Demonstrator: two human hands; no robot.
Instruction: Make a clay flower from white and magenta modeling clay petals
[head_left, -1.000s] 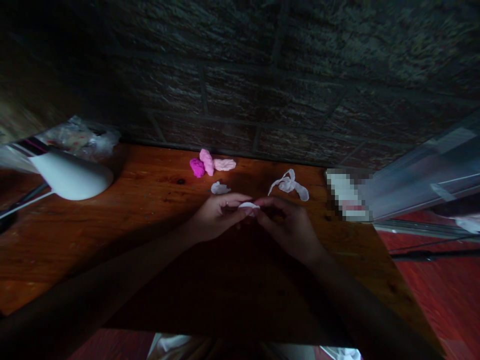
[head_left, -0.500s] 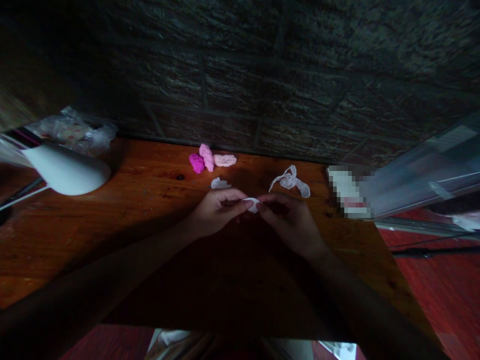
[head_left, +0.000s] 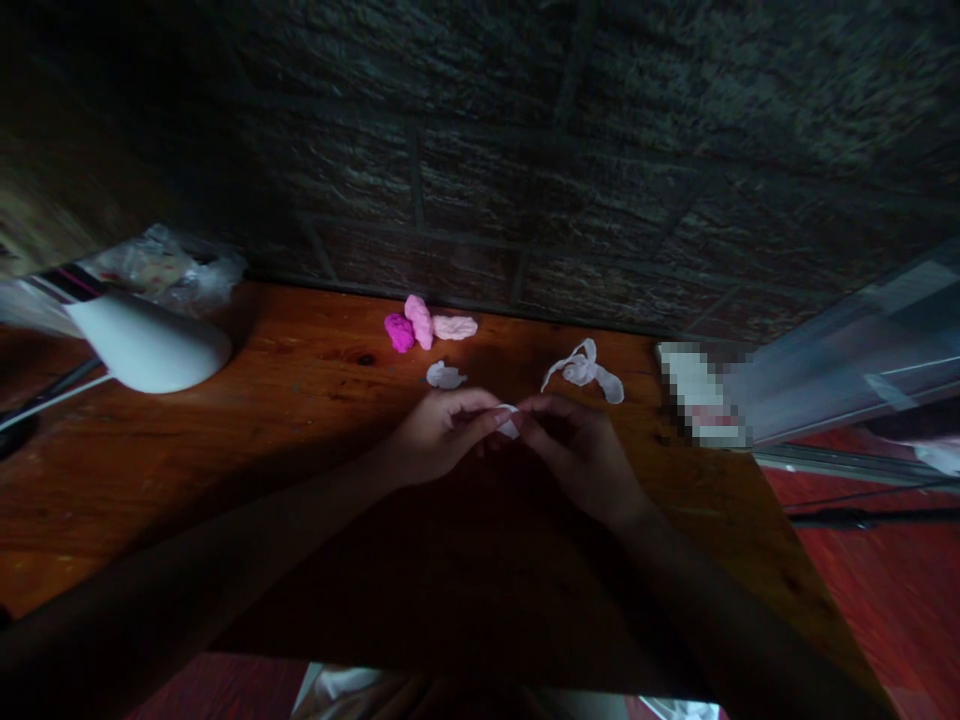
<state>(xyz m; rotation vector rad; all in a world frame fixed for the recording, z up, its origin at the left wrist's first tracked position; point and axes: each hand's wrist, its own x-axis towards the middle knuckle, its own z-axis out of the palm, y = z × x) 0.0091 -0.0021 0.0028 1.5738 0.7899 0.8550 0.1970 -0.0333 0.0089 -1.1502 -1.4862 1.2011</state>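
Note:
Between my two hands is a small thin white piece point(head_left: 509, 424), which looks like soft modelling clay. My left hand point(head_left: 442, 432) pinches its left side between thumb and forefinger. On the other side my right hand point(head_left: 581, 450) pinches it the same way, fingertips almost meeting. Just beyond my left hand lies a ragged white scrap point(head_left: 445, 375). A white piece with thin curling strips point(head_left: 581, 368) rests past my right hand. Farther back, touching one another, are a magenta lump point(head_left: 399, 332), a pink lump point(head_left: 418, 320) and a pale pink lump point(head_left: 455, 327).
The wooden table point(head_left: 300, 400) meets a dark brick wall point(head_left: 465, 180) at the back. A white lamp-like base point(head_left: 154, 345) stands left, beside crumpled clear plastic point(head_left: 184, 270). To the right is a blurred-out pale object point(head_left: 701, 395) by a translucent panel point(head_left: 847, 350).
The white piece shows narrower between my fingertips, its upper edge tipped. Both hands keep their pinch. The whole view has shifted slightly, so everything appears a little lower and farther right.

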